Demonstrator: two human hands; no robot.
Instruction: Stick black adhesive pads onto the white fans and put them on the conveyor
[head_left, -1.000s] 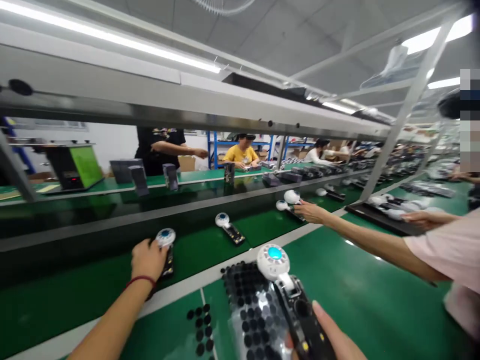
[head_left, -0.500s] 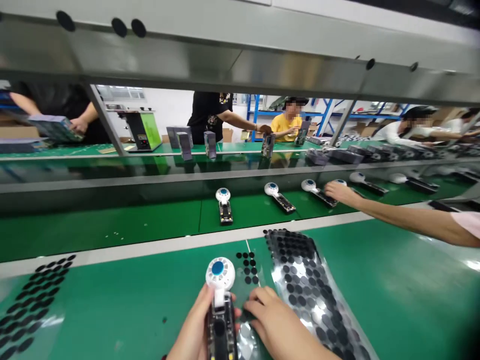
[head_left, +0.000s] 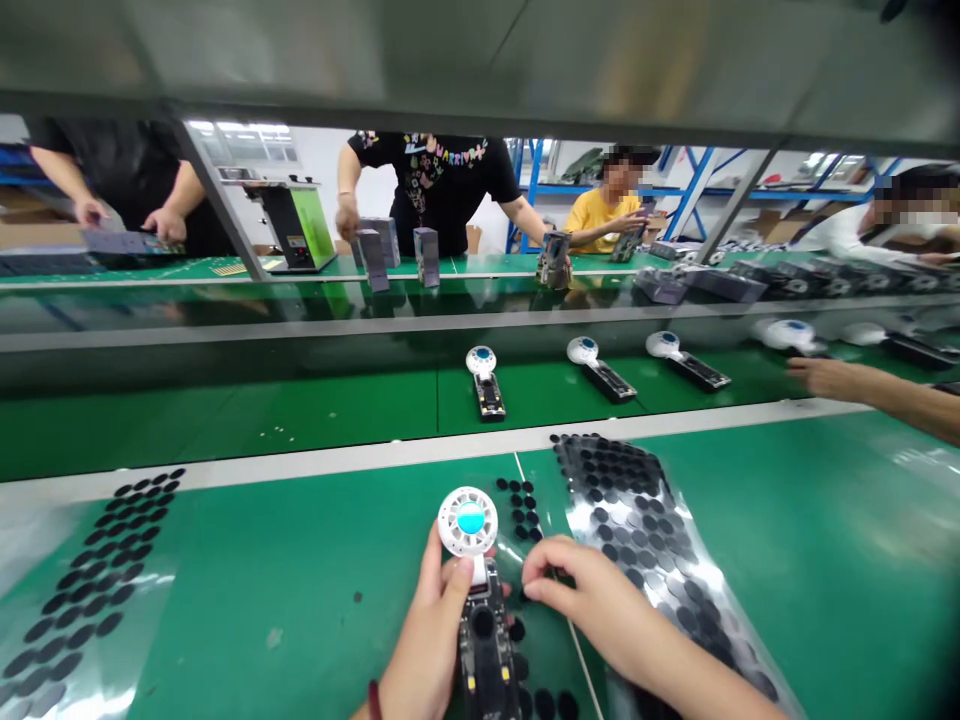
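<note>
My left hand (head_left: 431, 630) is wrapped round a handheld device with a round, vented white head (head_left: 469, 522), blue in the middle, and a dark see-through body (head_left: 486, 640). A black disc sits on the body below its white neck. Just right of the device, my right hand (head_left: 585, 590) has its thumb and fingers pinched together, low over the table. What lies between those fingertips, if anything, is too small to make out. Around that hand, black round stickers (head_left: 529, 502) lie on a clear sheet. A longer sheet of such stickers (head_left: 637, 520) passes under my right forearm.
Another sticker sheet (head_left: 97, 560) lies at left. Beyond the pale ledge (head_left: 300, 455), similar devices (head_left: 487, 385) rest on a green belt (head_left: 360, 400). A co-worker's hand (head_left: 832, 380) reaches in from the right. A metal beam (head_left: 450, 70) crosses overhead; people and boxes (head_left: 427, 258) are behind.
The view has tilted down and shifted left. My right hand has drawn its fingers into a pinch. The co-worker's hand has moved right, away from the devices it was over. The left hand keeps its hold.
</note>
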